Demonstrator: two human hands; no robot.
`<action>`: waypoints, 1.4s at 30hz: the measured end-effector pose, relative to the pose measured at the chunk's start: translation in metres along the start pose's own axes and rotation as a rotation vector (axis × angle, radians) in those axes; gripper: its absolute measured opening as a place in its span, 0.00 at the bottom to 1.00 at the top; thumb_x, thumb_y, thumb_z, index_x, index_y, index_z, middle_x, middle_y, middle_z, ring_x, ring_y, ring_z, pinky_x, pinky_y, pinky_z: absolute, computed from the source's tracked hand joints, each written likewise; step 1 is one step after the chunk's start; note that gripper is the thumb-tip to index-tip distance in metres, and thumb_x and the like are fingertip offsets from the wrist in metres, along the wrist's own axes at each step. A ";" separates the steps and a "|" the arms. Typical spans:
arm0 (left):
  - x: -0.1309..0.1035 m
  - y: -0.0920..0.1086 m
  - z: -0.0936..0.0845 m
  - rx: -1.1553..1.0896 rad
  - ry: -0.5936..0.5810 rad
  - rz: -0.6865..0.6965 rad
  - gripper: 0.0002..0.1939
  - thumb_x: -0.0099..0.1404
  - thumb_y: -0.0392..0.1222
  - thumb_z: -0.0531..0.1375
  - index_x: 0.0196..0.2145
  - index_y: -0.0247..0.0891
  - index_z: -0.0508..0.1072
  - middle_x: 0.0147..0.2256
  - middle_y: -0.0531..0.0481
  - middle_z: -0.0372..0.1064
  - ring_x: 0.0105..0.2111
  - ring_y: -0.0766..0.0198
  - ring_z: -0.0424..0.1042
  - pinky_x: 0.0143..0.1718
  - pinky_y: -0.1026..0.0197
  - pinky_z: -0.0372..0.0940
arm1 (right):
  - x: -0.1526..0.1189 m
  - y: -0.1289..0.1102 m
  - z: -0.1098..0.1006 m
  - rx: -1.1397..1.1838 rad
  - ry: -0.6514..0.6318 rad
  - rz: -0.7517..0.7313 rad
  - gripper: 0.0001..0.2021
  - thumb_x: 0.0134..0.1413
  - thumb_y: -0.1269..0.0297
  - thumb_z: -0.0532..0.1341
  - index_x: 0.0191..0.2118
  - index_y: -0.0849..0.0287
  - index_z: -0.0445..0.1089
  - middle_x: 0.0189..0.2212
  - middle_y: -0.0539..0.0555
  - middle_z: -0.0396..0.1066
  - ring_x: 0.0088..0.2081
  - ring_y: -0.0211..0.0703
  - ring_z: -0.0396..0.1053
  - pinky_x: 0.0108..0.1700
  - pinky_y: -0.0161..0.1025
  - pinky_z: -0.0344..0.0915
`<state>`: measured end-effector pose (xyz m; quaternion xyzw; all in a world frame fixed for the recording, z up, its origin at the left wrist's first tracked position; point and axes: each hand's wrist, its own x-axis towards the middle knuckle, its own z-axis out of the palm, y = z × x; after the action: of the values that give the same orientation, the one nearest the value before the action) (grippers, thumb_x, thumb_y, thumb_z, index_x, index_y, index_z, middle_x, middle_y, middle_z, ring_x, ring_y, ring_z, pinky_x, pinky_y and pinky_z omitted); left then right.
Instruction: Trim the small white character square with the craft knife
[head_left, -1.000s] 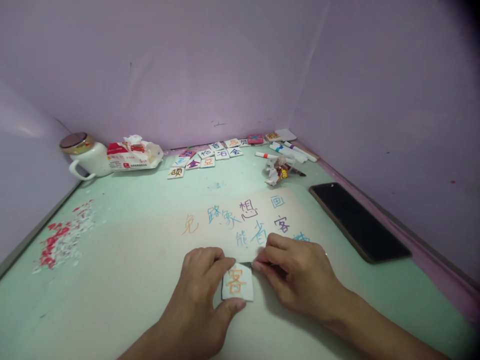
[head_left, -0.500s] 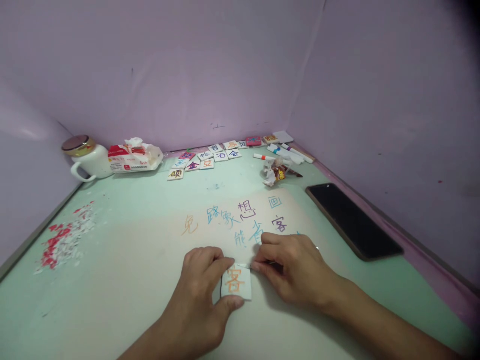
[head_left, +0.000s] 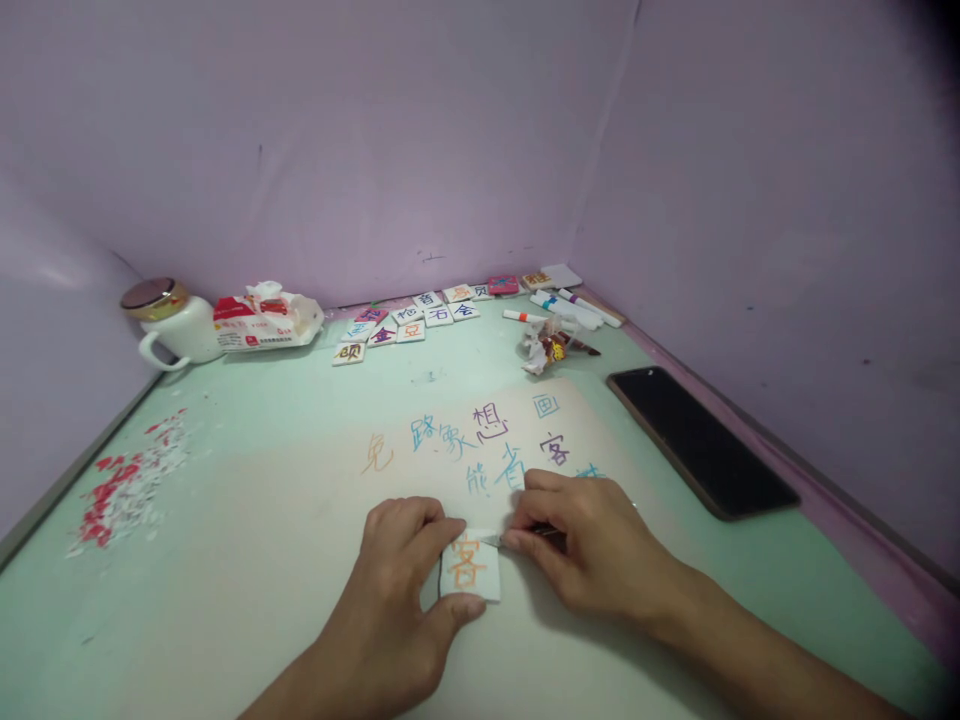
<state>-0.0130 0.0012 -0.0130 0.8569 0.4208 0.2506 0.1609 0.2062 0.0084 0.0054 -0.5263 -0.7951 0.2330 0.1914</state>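
Observation:
My left hand (head_left: pixel 397 590) pinches a small white tile (head_left: pixel 469 566) that bears an orange character, thumb under its lower edge and fingers at its top left. My right hand (head_left: pixel 592 550) is closed on a thin dark tool (head_left: pixel 525 535) whose metal tip touches the tile's upper right corner. Both rest on a pale green table (head_left: pixel 247 560). Several coloured characters (head_left: pixel 480 440) are written on the surface just beyond my hands.
A black phone (head_left: pixel 701 440) lies at the right. Several character tiles (head_left: pixel 409 322), markers (head_left: pixel 570 305) and a crumpled wrapper (head_left: pixel 547 345) sit at the back. A white mug (head_left: pixel 176 325) and tissue pack (head_left: pixel 262 318) stand back left. Red-white scrapings (head_left: pixel 124 480) lie left.
The tool tip has slid a little along the tile's top edge. Both hands keep their hold, and the view has shifted slightly.

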 end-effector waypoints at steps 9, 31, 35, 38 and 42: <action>0.000 0.000 0.001 0.013 -0.008 -0.015 0.20 0.55 0.38 0.63 0.46 0.39 0.68 0.43 0.42 0.62 0.44 0.49 0.64 0.42 0.45 0.66 | -0.002 -0.001 0.004 -0.128 0.069 -0.053 0.09 0.53 0.65 0.56 0.25 0.58 0.70 0.23 0.49 0.66 0.22 0.36 0.60 0.24 0.36 0.46; 0.000 0.000 0.002 -0.007 -0.024 -0.042 0.20 0.53 0.36 0.64 0.45 0.39 0.68 0.43 0.43 0.62 0.45 0.49 0.63 0.43 0.45 0.66 | -0.008 0.000 -0.006 0.026 -0.066 -0.026 0.06 0.50 0.66 0.59 0.25 0.57 0.70 0.24 0.47 0.66 0.24 0.35 0.60 0.26 0.35 0.49; 0.001 0.000 0.000 -0.012 -0.036 -0.040 0.20 0.54 0.36 0.64 0.45 0.39 0.67 0.44 0.43 0.62 0.45 0.49 0.62 0.44 0.44 0.65 | -0.007 0.000 -0.004 0.012 0.000 0.020 0.05 0.50 0.67 0.58 0.26 0.57 0.71 0.24 0.48 0.67 0.24 0.35 0.62 0.26 0.35 0.49; 0.001 0.000 0.000 -0.005 -0.041 -0.050 0.20 0.54 0.36 0.64 0.45 0.39 0.68 0.44 0.43 0.62 0.46 0.49 0.62 0.44 0.44 0.65 | -0.007 0.000 -0.002 -0.071 0.069 0.027 0.07 0.51 0.65 0.57 0.27 0.57 0.71 0.23 0.48 0.67 0.23 0.36 0.61 0.25 0.35 0.47; 0.000 -0.001 0.001 0.002 -0.029 -0.054 0.20 0.53 0.37 0.64 0.45 0.39 0.68 0.44 0.43 0.62 0.46 0.49 0.62 0.44 0.44 0.65 | -0.007 0.000 0.001 -0.140 0.090 0.002 0.08 0.51 0.64 0.57 0.25 0.57 0.69 0.23 0.47 0.66 0.21 0.35 0.60 0.23 0.35 0.43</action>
<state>-0.0127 0.0017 -0.0142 0.8490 0.4416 0.2332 0.1727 0.2079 0.0019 0.0040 -0.5491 -0.7995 0.1529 0.1895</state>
